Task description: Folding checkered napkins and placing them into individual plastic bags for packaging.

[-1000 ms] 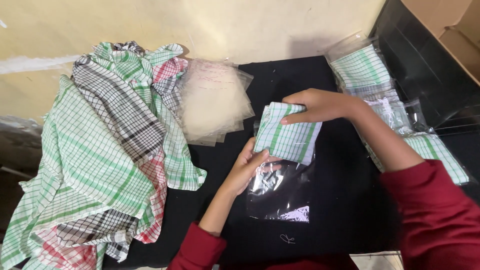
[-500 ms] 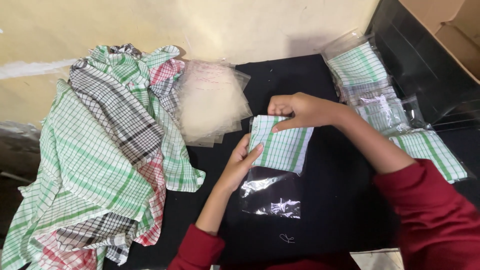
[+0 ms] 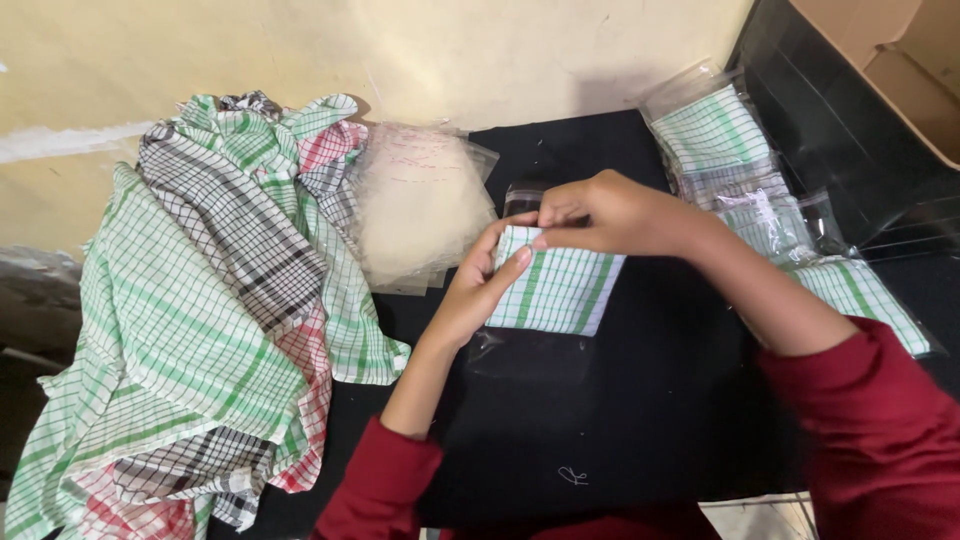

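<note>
A folded white cloth with green checks (image 3: 560, 290) lies inside a clear plastic bag (image 3: 530, 350) on the black surface (image 3: 650, 420). My left hand (image 3: 480, 285) holds the left edge of the bagged cloth, thumb on top. My right hand (image 3: 610, 212) pinches the bag's top edge just above the cloth. Both arms wear dark red sleeves.
A heap of loose checked cloths (image 3: 200, 310) in green, black and red covers the left side. A stack of empty clear bags (image 3: 415, 205) lies beside it. Several bagged cloths (image 3: 760, 190) sit at the right. A cardboard box (image 3: 890, 60) is at the top right, and a yellow wall (image 3: 400, 50) is behind.
The folded cloth has slid fully into the bag. Both hands moved up to the bag's top edge, and the right hand now pinches it there.
</note>
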